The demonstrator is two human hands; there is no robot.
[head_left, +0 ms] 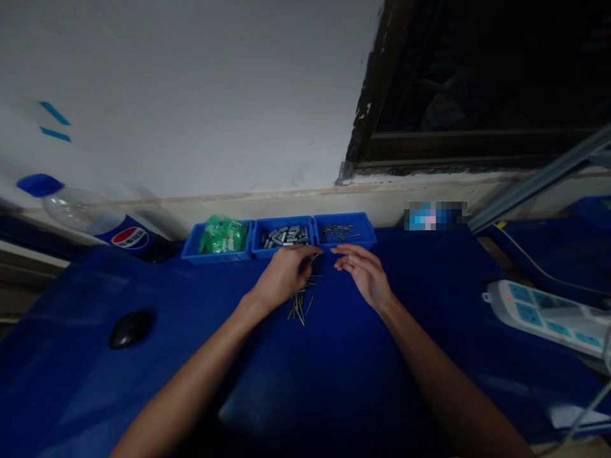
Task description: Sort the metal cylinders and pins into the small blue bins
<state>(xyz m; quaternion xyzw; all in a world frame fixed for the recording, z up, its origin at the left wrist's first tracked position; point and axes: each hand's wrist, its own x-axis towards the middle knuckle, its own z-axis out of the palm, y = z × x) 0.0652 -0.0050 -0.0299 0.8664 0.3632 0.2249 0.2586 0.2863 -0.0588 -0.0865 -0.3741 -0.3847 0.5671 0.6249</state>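
Fingers on my left hand [285,272] look pinched together on something thin, maybe one of the pins [300,304] scattered just under it, though it's too dim to be sure; my right hand [363,272] sits loosely curled with the fingertips apart, holding nothing I can see. Both hover just in front of the middle bin [284,236] and the right bin [344,230]. My worry: those loose pins could get swept by my left wrist and roll across the blue mat [334,375].

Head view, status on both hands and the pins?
Left hand fingers curled over loose pins, grip unclear. Right hand open, nothing seen in it. Both just short of three blue bins. Nothing between the hands and pins.
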